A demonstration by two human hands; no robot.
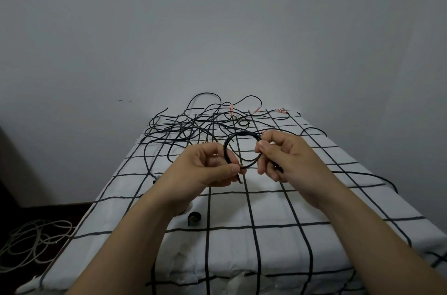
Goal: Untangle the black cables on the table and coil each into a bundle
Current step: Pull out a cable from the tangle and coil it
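A white cloth with a black grid (278,234) covers the surface, and its lines cross under the black cables, so cable and grid are hard to tell apart in places. A small dark ring-shaped thing (194,217) lies on the cloth near the left edge, just beside the left forearm. A small dark plug-like end (156,178) sits at the left edge further back. On the floor to the left of the surface lies a loose heap of pale cord (33,239). A plain grey wall (217,28) stands behind the far edge.

The tangle of black cables (193,125) spreads over the far left corner and along the far edge, loops overlapping, with a few pink-marked ends (231,109) near the far edge. One strand (377,177) trails toward the right edge.

Above the middle of the surface, both hands hold a small coil (242,149) of black cable, round and of several turns. The left hand (212,169) pinches the coil's lower left with thumb and fingers closed on it. The right hand (283,157) grips the coil's right side, its fingers curled around the cable.
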